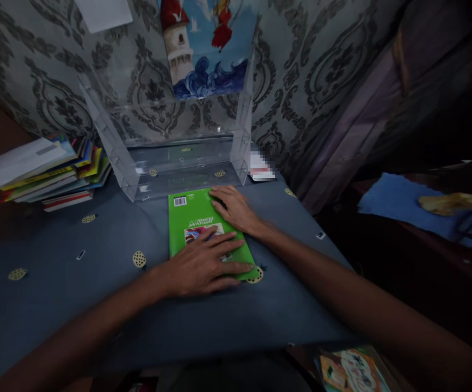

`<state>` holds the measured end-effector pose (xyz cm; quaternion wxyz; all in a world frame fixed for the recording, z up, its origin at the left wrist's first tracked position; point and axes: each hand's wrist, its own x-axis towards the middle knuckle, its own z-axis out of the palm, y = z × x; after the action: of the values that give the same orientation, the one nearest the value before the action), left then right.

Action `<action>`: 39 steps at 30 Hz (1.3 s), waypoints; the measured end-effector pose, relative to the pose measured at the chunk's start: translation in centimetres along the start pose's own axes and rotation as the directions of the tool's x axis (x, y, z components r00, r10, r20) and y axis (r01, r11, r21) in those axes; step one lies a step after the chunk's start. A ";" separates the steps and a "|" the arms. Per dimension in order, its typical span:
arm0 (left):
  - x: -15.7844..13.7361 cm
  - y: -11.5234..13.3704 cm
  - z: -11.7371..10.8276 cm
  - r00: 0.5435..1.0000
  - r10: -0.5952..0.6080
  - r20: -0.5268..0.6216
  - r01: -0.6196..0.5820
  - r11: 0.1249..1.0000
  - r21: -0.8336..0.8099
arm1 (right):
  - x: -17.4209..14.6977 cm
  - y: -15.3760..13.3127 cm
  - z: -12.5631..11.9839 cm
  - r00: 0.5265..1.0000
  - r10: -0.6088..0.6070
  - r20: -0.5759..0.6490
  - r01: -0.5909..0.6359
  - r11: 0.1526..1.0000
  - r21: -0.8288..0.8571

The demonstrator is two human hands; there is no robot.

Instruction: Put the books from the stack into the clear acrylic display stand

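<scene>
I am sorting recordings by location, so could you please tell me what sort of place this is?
Probably a room in a home: a cloth-covered table with a green book on it, a stack of books, and an ornately patterned wall behind.

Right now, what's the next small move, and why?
I'd probably hook the right hand's fingertips under the green book's right edge for a grip. That hand rests at its upper right, while the left hand lies spread over its lower part, so the book looks pressed flat on the cloth rather than grasped.
</scene>
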<state>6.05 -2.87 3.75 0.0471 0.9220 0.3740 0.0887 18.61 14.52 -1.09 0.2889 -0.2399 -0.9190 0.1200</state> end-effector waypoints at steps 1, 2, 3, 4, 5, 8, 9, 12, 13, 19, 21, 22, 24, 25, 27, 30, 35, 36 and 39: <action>-0.2 0.0 0.0 1.000 -0.014 -0.019 0.014 1.000 0.005 | 0.0 -0.2 -0.1 1.000 0.007 0.019 -0.007 1.000 -0.011; -0.5 -0.1 0.1 0.998 -0.039 -0.048 0.039 0.999 0.007 | 0.0 -0.4 -0.2 0.999 0.020 0.040 -0.019 0.999 -0.029; -0.9 -0.3 0.2 0.994 -0.070 -0.086 0.071 0.997 0.005 | -0.1 -0.8 -0.3 0.998 0.035 0.061 -0.032 0.998 -0.053; -1.4 -0.5 0.3 0.986 -0.105 -0.130 0.106 0.994 0.002 | -0.2 -1.3 -0.5 0.996 0.049 0.079 -0.043 0.996 -0.080; -1.9 -0.7 0.4 0.975 -0.136 -0.175 0.137 0.991 -0.004 | -0.3 -1.9 -0.8 0.994 0.059 0.091 -0.049 0.993 -0.108; -4.2 -1.0 0.5 0.934 -0.190 -0.302 0.192 0.981 -0.022 | -1.3 -4.4 -1.8 0.991 0.036 0.130 -0.016 0.989 -0.148; -5.1 -0.9 0.5 0.923 -0.199 -0.330 0.204 0.979 -0.022 | -1.9 -5.5 -2.2 0.988 0.010 0.151 0.011 0.990 -0.138; -7.9 0.2 0.1 0.911 -0.204 -0.358 0.217 0.976 -0.004 | -4.5 -9.2 -3.5 0.979 -0.107 0.176 0.116 0.992 -0.042; -8.7 0.7 -0.1 0.913 -0.196 -0.358 0.213 0.977 0.008 | -5.7 -10.5 -3.8 0.970 -0.167 0.175 0.170 0.985 -0.001; -11.6 3.1 -0.3 0.924 -0.134 -0.358 0.184 0.977 0.108 | -12.5 -15.3 -3.5 0.907 -0.355 0.225 0.347 0.935 0.076; -11.8 3.2 -0.3 0.928 -0.121 -0.353 0.170 0.979 0.111 | -13.7 -15.2 -3.2 0.910 -0.326 0.255 0.323 0.945 0.057; -11.8 3.1 -0.3 0.926 -0.115 -0.360 0.164 0.981 0.106 | -14.1 -15.0 -3.2 0.918 -0.304 0.256 0.302 0.952 0.047; -11.7 3.0 -0.3 0.921 -0.109 -0.373 0.155 0.983 0.095 | -14.8 -14.2 -3.4 0.935 -0.257 0.243 0.256 0.966 0.035; -11.7 3.0 -0.4 0.920 -0.109 -0.377 0.153 0.984 0.090 | -15.1 -13.8 -3.7 0.943 -0.244 0.225 0.243 0.969 0.032; -11.6 2.9 -0.4 0.921 -0.116 -0.372 0.157 0.984 0.082 | -15.8 -12.9 -4.4 0.955 -0.228 0.191 0.229 0.973 0.015; -11.7 3.0 -0.3 0.923 -0.130 -0.363 0.166 0.984 0.069 | -16.9 -11.8 -5.4 0.972 -0.189 0.142 0.194 0.981 -0.022; -10.9 3.1 -0.8 0.912 -0.151 -0.381 0.174 0.985 0.024 | -17.3 -11.0 -6.5 0.984 -0.149 0.095 0.153 0.988 -0.035; -10.6 3.0 -1.0 0.912 -0.155 -0.380 0.173 0.985 0.013 | -17.2 -10.9 -6.6 0.984 -0.152 0.089 0.156 0.987 -0.038; -9.4 1.5 -1.2 0.913 -0.189 -0.361 0.202 0.979 -0.002 | -16.4 -10.7 -6.9 0.985 -0.164 0.052 0.166 0.985 -0.038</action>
<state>0.18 -10.50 3.97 -0.0297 0.8488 0.4681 0.2440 30.49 -2.39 0.55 0.2701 -0.1660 -0.9449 0.0820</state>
